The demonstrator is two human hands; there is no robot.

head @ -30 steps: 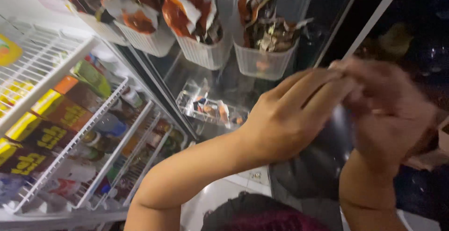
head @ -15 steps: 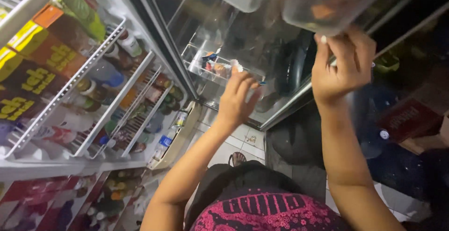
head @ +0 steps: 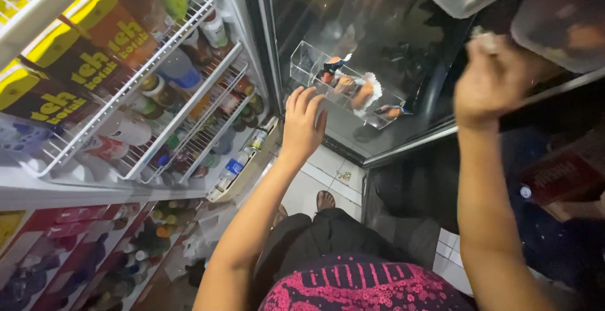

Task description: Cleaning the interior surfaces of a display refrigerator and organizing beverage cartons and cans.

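Against glass door (head: 353, 46): left hand (head: 302, 125) flat, empty; right hand (head: 488, 81) raised, pinching small pale object (head: 485, 39).

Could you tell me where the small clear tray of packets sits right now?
In the head view the clear tray hangs on the inside of the glass door, upper centre, just right of the left hand.

One camera sits on the person's head, looking down, close to the arms and fridge door (head: 353, 65).
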